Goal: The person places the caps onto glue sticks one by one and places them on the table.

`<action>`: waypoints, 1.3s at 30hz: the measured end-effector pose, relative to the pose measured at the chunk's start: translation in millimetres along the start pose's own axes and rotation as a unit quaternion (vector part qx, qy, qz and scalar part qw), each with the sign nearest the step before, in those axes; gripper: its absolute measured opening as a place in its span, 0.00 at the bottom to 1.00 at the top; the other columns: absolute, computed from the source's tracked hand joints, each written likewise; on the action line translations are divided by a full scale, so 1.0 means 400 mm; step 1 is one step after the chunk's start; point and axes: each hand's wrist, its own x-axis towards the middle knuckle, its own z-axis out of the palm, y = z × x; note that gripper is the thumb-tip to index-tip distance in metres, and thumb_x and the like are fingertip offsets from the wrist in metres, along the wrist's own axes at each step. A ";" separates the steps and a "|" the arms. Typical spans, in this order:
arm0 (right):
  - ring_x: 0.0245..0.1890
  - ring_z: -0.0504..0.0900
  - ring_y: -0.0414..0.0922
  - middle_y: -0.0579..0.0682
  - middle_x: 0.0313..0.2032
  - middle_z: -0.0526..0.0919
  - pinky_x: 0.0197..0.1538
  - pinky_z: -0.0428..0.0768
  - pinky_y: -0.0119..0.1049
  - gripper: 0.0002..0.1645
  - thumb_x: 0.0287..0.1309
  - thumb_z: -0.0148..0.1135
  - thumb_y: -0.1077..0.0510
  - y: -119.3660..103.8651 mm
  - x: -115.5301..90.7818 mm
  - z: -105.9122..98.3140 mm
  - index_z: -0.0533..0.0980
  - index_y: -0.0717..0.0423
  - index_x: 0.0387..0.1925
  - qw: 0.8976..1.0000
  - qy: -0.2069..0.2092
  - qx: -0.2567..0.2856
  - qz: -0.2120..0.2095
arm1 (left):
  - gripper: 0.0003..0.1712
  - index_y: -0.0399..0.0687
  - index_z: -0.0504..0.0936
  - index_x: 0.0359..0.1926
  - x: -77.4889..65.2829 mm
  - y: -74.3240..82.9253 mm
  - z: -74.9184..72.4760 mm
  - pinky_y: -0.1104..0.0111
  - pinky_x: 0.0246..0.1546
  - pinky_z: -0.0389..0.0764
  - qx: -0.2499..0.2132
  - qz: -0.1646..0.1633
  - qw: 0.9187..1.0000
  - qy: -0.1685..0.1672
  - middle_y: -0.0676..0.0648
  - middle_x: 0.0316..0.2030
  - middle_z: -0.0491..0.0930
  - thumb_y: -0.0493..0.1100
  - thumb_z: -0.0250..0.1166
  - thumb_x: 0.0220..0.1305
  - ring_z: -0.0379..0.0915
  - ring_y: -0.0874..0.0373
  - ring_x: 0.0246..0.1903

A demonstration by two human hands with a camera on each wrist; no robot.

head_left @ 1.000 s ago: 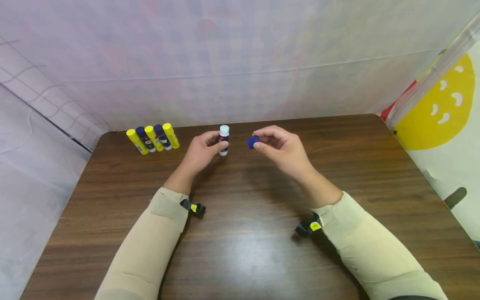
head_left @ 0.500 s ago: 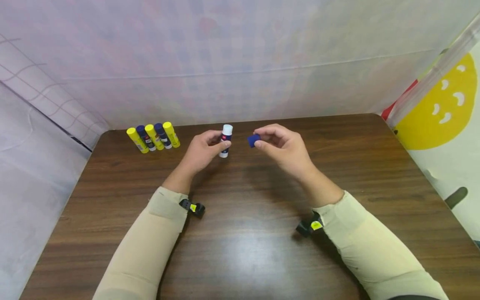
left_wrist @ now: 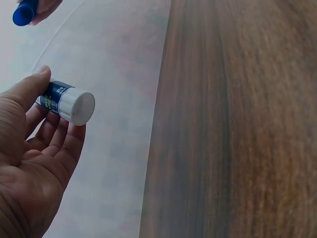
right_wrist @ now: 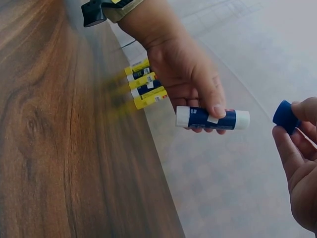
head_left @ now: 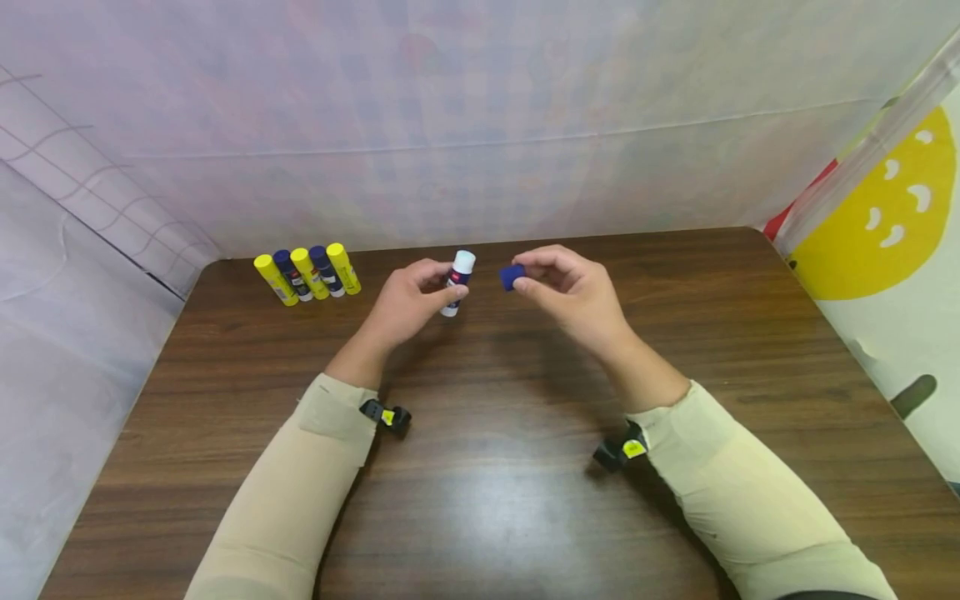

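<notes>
My left hand (head_left: 411,302) holds an uncapped glue stick (head_left: 459,279) between thumb and fingers. It has a dark blue label and white ends, and its top leans to the right. The right wrist view shows the whole glue stick (right_wrist: 213,118) lengthwise, the thumb pressed on its label. To the right, my right hand (head_left: 573,296) pinches a blue cap (head_left: 512,277) between thumb and fingertips. A gap separates the cap from the glue stick. In the left wrist view the white base of the glue stick (left_wrist: 79,106) faces the camera, with the blue cap (left_wrist: 25,12) at the top left.
Several glue sticks, yellow and dark blue by turns, stand in a row (head_left: 307,273) at the back left of the brown wooden table (head_left: 480,467). A pale cloth (head_left: 480,125) hangs behind the table's back edge.
The glue stick in my left hand has moved slightly right and gone from upright to leaning right. My right hand and the cap have shifted a little to the right.
</notes>
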 end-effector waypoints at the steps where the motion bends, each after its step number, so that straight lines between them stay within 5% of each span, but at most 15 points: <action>1: 0.41 0.87 0.38 0.41 0.42 0.87 0.45 0.87 0.29 0.15 0.62 0.70 0.70 0.000 0.000 0.000 0.82 0.70 0.50 1.000 0.001 0.000 0.000 | 0.24 0.50 0.85 0.60 -0.001 0.002 0.000 0.55 0.53 0.84 -0.001 0.000 1.000 -0.001 0.48 0.52 0.86 0.53 0.73 0.67 0.82 0.52 0.50; 10: 0.42 0.87 0.37 0.42 0.43 0.86 0.47 0.87 0.28 0.16 0.62 0.69 0.71 0.003 0.001 -0.002 0.81 0.72 0.51 1.000 0.004 0.009 0.005 | 0.25 0.50 0.84 0.60 -0.008 0.020 0.005 0.57 0.52 0.85 -0.010 -0.014 1.000 -0.002 0.48 0.51 0.87 0.53 0.74 0.65 0.83 0.53 0.48; 24: 0.45 0.87 0.38 0.45 0.45 0.85 0.49 0.87 0.29 0.16 0.62 0.69 0.71 0.007 0.002 -0.002 0.81 0.72 0.51 1.000 0.005 0.007 0.007 | 0.21 0.49 0.85 0.57 -0.018 0.034 0.015 0.59 0.48 0.87 -0.007 0.036 0.999 -0.024 0.48 0.48 0.85 0.49 0.75 0.65 0.84 0.53 0.47; 33: 0.45 0.87 0.39 0.57 0.48 0.84 0.50 0.87 0.30 0.16 0.61 0.69 0.72 0.014 0.003 0.000 0.81 0.72 0.51 1.000 0.007 0.012 0.013 | 0.21 0.49 0.85 0.57 -0.019 0.036 0.024 0.61 0.48 0.88 0.008 0.044 0.998 -0.037 0.49 0.47 0.84 0.49 0.74 0.66 0.84 0.54 0.48; 39: 0.45 0.87 0.38 0.50 0.47 0.85 0.51 0.87 0.31 0.16 0.61 0.69 0.72 0.017 0.003 0.002 0.80 0.72 0.51 1.000 0.004 0.013 0.017 | 0.21 0.51 0.86 0.57 -0.022 0.040 0.027 0.62 0.49 0.87 0.007 0.046 0.998 -0.047 0.50 0.46 0.83 0.50 0.74 0.66 0.83 0.55 0.48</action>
